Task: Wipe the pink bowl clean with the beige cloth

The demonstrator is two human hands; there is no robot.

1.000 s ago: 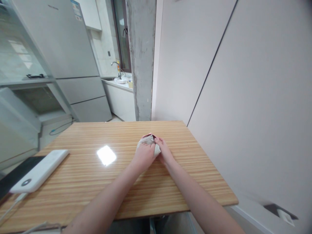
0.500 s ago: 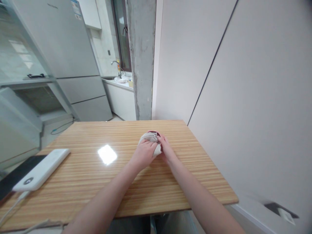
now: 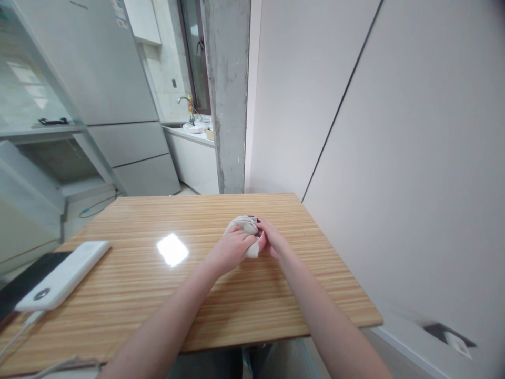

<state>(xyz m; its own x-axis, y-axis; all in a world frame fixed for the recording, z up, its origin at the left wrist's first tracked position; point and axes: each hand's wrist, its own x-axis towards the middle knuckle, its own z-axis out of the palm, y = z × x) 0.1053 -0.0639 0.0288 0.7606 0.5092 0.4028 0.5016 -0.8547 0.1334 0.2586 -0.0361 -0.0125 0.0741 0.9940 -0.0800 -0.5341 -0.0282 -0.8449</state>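
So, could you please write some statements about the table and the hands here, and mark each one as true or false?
1. Both the left hand and the right hand touch the small pale cloth bundle. True.
2. The bundle is held above the floor, away from the wooden table. False: it is over the table top, near its far right part.
3. A white flat device lies near the table's left edge. True.
4. The white device is between the two hands. False: it lies far to the left of them.
5. A refrigerator stands beyond the table. True.
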